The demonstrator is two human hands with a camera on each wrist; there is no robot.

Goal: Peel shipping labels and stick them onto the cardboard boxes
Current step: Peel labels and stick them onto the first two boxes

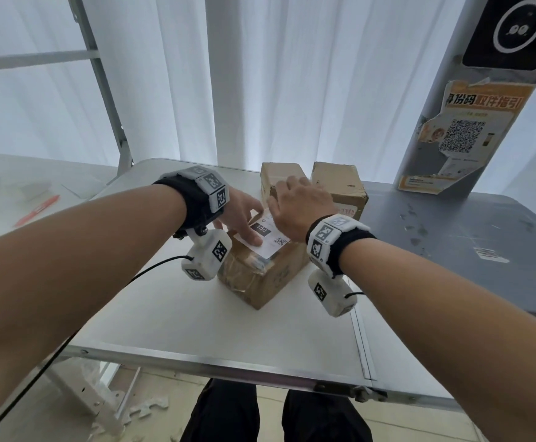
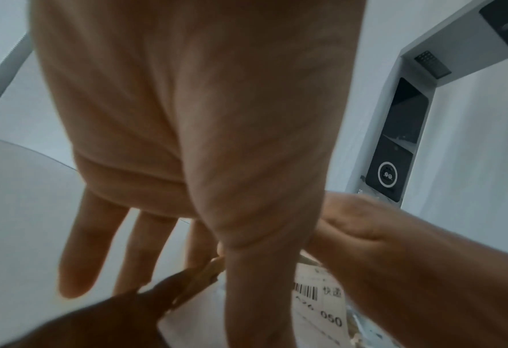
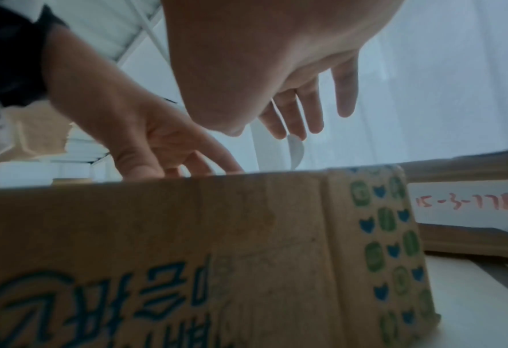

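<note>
A brown cardboard box (image 1: 266, 282) with blue print on its side (image 3: 187, 235) stands in the middle of the white table (image 1: 196, 323). A white shipping label (image 1: 269, 242) (image 2: 321, 306) lies across its top. My left hand (image 1: 244, 224) (image 3: 157, 146) rests on the near part of the label, thumb flat on it and fingers straight. My right hand (image 1: 295, 202) (image 3: 303, 106) hovers over the far end with fingers extended. Its fingertips touch a curled-up white end of the label (image 3: 295, 153). The rest of the far end is hidden under the hand.
Two more cardboard boxes (image 1: 281, 180) (image 1: 340, 186) stand just behind; one bears a white label with red handwriting (image 3: 470, 204). A grey table (image 1: 451, 250) adjoins on the right, with a grey kiosk pillar (image 1: 470, 132). A red pen (image 1: 36, 210) lies far left.
</note>
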